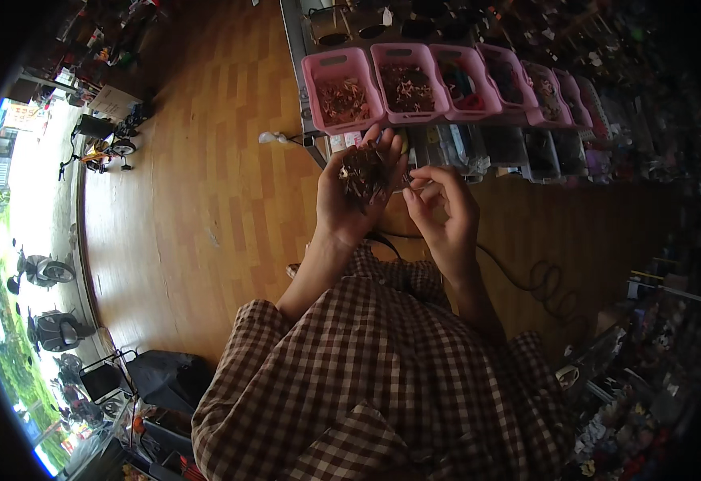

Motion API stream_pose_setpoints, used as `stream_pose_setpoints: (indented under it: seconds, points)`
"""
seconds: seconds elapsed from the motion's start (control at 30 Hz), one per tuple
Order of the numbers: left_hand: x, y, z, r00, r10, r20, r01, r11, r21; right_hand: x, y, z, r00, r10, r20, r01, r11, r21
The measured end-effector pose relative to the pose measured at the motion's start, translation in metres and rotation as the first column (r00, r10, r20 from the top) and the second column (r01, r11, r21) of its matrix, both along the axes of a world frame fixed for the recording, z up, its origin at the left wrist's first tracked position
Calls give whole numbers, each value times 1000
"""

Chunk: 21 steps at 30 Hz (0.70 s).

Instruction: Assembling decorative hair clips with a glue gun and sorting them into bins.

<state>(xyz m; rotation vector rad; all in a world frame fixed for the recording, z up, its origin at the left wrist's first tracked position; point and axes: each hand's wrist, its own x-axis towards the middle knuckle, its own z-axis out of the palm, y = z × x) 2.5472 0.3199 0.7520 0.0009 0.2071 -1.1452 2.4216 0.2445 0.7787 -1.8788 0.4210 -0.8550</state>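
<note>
My left hand (342, 200) is turned palm up and cupped, with a clump of small dark brown, partly shiny pieces (361, 175) in it. Their exact kind is too small to make out. Just to its right, my right hand (449, 210) has its thumb and index finger brought close together near the clump; whatever lies between the tips is too small to name. Beyond both hands stands a row of pink plastic baskets. The nearest pink basket (313, 94) and the one beside it (381, 80) contain small brownish and pale pieces.
The baskets stand on a shelf unit (312, 144), with clear containers (454, 144) on a lower level. A dark cable (519, 280) lies coiled on the wooden floor (206, 160) at the right. Packed goods (647, 385) fill the lower right. Motorbikes (50, 271) are parked outside at the left.
</note>
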Motion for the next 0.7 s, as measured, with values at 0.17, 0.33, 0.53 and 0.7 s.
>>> stream_pose_setpoints:
  seconds: [0.17,0.33,0.53,0.7]
  points:
    - [25,-27,6,1000,20,12,-21,1000,16,47,-35,12,983,-3,-183,-15,995,-96]
    - [38,-40,2,1000,-8,-20,8,999,38,74,-61,-4,969,-34,-244,-27,971,-239]
    - [36,-34,1,998,39,-49,-34,994,100,84,-79,-1,950,210,-230,-64,854,517]
    - [31,-11,19,969,215,-121,-170,937,306,105,-88,-3,937,276,-213,-129,842,523]
